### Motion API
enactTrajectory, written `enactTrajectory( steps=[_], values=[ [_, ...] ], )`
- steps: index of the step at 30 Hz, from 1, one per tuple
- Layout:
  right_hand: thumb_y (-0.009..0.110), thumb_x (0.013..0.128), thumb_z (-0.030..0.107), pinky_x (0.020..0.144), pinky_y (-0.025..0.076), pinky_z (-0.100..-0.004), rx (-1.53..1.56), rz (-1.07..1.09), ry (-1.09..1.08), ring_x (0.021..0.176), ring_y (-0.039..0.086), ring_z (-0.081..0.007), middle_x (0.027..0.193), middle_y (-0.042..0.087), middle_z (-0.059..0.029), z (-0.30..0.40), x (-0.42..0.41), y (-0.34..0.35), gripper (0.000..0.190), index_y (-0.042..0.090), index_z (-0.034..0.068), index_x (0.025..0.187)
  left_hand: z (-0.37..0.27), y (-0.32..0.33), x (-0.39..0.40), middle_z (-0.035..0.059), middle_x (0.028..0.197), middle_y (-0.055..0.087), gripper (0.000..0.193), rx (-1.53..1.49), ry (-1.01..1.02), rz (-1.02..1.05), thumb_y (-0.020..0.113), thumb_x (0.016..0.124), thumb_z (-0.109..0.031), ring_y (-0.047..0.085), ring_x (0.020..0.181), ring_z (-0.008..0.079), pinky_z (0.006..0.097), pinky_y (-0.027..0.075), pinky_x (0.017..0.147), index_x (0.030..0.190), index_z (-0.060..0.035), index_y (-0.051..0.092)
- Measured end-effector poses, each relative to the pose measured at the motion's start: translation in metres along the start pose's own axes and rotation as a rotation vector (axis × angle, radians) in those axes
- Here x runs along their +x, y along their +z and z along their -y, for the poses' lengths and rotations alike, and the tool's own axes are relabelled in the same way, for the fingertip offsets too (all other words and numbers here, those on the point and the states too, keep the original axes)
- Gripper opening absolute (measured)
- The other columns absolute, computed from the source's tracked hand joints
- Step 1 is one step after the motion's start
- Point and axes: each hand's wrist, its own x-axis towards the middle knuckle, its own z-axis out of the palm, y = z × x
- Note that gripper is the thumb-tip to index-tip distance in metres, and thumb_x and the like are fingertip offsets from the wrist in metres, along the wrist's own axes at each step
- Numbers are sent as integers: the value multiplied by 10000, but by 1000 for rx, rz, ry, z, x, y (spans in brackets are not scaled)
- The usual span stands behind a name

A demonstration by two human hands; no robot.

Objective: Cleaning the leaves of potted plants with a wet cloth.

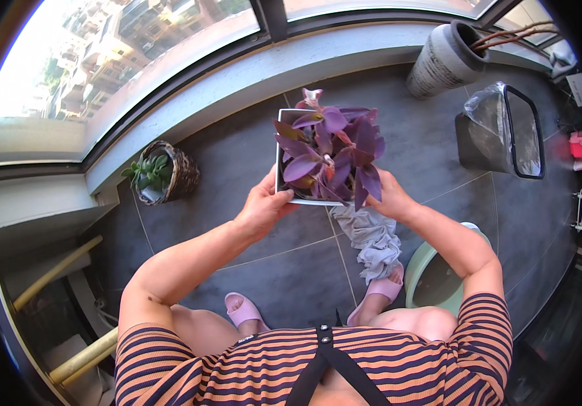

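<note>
A square white planter (pixel 279 152) with a purple-leaved plant (pixel 331 147) is held up in front of me, above the tiled floor. My left hand (pixel 266 199) grips its near left corner, the thumb lying over the rim. At the near right side my right hand (pixel 388 195) holds the planter, its fingers partly hidden by leaves. Below the planter a crumpled grey cloth (pixel 374 241) lies on the floor, reaching to my right slipper (pixel 385 288).
A green basin (pixel 420 276) of dark water stands by my right leg. Further right is a lined trash bin (pixel 483 137). A tall grey vase (pixel 440 66) with branches stands near the window ledge. A succulent in a woven basket (pixel 184 172) sits left. A gold-framed glass table (pixel 42 289) is at lower left.
</note>
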Motion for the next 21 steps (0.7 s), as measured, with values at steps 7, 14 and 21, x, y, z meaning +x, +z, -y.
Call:
enactTrajectory(
  steps=[7, 14, 21],
  values=[
    [516, 827, 109, 566, 498, -276, 56, 175, 118, 709, 560, -105, 782, 579, -30, 10, 73, 43, 373, 413, 67, 1182, -3, -57, -9, 81, 1108, 533, 330, -156, 40, -127, 402, 830, 66, 539, 1032, 213, 367, 454, 920, 1141, -40, 431],
    [533, 826, 204, 615, 497, -261, 169, 231, 129, 719, 573, -121, 827, 592, -74, 4, 92, 49, 554, 315, 37, 1307, -16, -83, -9, 113, 1098, 536, 293, -169, 74, -98, 384, 828, 64, 539, 1031, 228, 397, 449, 930, 1105, -23, 420],
    [563, 787, 166, 677, 485, -343, -470, -36, 268, 776, 609, -273, 938, 606, -137, -58, 18, -19, 235, 614, 23, 967, -13, -84, -13, 113, 1153, 511, 369, -218, -66, -152, 482, 866, -83, 522, 1054, 247, 378, 437, 904, 1216, -56, 371]
  ],
)
